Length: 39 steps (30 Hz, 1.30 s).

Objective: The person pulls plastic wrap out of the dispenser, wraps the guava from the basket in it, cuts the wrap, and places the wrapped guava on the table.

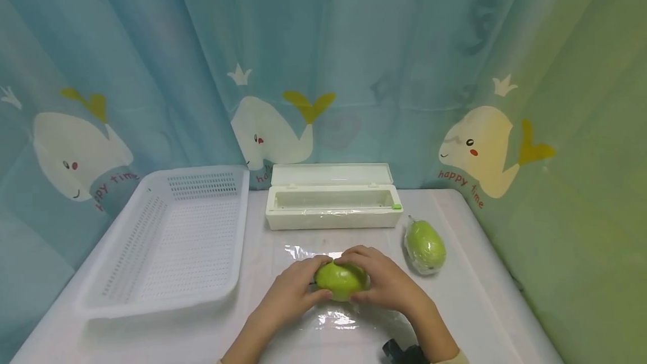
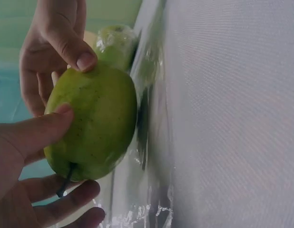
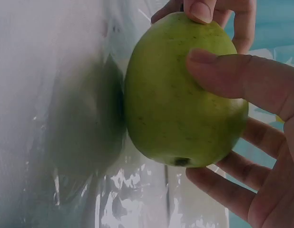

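Both hands grip a green pear (image 1: 341, 281) from its two sides, low over a sheet of clear plastic wrap (image 1: 337, 319) spread on the table. My left hand (image 1: 292, 290) holds the stem end, thumb on the near side and fingers round the far side. At the blossom end, my right hand (image 1: 386, 280) holds it the same way. The dark stem (image 2: 67, 181) pokes out between the left thumb and fingers in the left wrist view. To the right lies a second green pear (image 1: 425, 245), wrapped in clear film.
A white perforated basket (image 1: 241, 240) stands at the left. Behind the hands sits a white wrap dispenser box (image 1: 333, 219), lid raised, with a green slider (image 1: 396, 206). A black object (image 1: 404, 353) is by the right forearm. Curtains (image 1: 354, 44) hang round the table (image 1: 485, 308).
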### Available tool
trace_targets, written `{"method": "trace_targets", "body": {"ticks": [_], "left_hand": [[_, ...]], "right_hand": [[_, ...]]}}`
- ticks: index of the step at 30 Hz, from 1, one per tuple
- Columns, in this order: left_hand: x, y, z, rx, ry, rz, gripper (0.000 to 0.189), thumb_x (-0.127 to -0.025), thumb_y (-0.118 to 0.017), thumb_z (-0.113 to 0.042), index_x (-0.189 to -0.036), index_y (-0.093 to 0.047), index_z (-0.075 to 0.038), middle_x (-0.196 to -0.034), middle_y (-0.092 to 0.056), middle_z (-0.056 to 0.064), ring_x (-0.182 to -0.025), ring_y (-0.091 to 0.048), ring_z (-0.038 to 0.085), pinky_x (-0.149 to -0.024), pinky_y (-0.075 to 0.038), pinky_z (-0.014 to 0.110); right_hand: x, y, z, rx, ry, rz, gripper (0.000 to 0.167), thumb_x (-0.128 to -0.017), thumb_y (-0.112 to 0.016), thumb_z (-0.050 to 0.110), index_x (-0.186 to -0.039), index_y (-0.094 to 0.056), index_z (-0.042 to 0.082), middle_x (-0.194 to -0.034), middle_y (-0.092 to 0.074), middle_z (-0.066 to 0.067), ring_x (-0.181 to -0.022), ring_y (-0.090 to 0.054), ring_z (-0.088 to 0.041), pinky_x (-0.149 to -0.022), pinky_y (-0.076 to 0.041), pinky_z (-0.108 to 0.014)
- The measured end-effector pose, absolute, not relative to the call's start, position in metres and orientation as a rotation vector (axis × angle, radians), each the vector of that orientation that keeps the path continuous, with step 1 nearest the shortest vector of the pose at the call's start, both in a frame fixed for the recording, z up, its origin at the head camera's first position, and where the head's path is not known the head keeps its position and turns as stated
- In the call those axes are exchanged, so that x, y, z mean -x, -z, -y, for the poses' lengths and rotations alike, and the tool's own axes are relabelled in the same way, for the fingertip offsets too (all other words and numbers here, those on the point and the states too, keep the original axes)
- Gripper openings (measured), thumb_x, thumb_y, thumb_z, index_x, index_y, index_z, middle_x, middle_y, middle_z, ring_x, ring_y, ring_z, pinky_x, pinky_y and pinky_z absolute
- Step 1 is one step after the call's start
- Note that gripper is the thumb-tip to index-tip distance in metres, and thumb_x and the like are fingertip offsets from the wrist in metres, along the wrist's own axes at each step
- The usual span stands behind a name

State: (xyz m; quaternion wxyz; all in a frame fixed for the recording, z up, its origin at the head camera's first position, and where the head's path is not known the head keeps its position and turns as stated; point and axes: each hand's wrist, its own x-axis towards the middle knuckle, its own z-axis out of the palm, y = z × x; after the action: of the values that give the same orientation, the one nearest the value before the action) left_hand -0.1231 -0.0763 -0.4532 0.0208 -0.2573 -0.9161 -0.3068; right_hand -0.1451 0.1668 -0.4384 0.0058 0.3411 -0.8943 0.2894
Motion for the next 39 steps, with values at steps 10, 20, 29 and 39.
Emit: {"method": "trace_targets", "body": {"ticks": [10,20,29,39], "left_hand": [[0.124,0.456,0.078,0.805,0.939,2.827,0.057,-0.086,-0.076,-0.038,-0.135,-0.052,-0.021,-0.129,-0.063,-0.006,-0.116,-0.062,0.018,-0.095,-0.053,0.043],[0.123,0.46,0.083,0.772,0.916,2.84,0.067,-0.089,-0.073,-0.042,-0.147,-0.044,-0.026,-0.138,-0.056,-0.004,-0.124,-0.057,0.022,-0.093,-0.053,0.049],[0.121,0.462,0.083,0.811,0.929,2.795,0.067,-0.083,-0.079,-0.037,-0.142,-0.05,-0.024,-0.133,-0.06,-0.006,-0.119,-0.06,0.018,-0.095,-0.053,0.044],[0.125,0.46,0.079,0.774,0.884,2.703,0.056,-0.084,-0.079,-0.026,-0.136,-0.056,-0.022,-0.132,-0.061,-0.008,-0.119,-0.061,0.016,-0.096,-0.053,0.042]], "right_hand": [[0.147,0.445,-0.167,-1.104,-0.888,2.727,0.072,-0.065,-0.092,0.023,-0.131,-0.063,0.027,-0.132,-0.058,0.01,-0.123,-0.054,-0.018,-0.102,-0.048,-0.046],[0.147,0.446,-0.166,-1.055,-0.987,2.837,0.074,-0.074,-0.086,0.026,-0.141,-0.055,0.027,-0.145,-0.052,-0.002,-0.135,-0.046,-0.025,-0.108,-0.043,-0.052],[0.147,0.45,-0.165,-1.099,-1.059,2.847,0.079,-0.072,-0.088,0.025,-0.141,-0.052,0.029,-0.14,-0.054,0.015,-0.129,-0.052,-0.013,-0.108,-0.044,-0.045],[0.147,0.449,-0.163,-1.018,-0.962,2.785,0.083,-0.067,-0.091,0.02,-0.141,-0.054,0.024,-0.146,-0.053,-0.005,-0.135,-0.049,-0.028,-0.108,-0.042,-0.054]]}}
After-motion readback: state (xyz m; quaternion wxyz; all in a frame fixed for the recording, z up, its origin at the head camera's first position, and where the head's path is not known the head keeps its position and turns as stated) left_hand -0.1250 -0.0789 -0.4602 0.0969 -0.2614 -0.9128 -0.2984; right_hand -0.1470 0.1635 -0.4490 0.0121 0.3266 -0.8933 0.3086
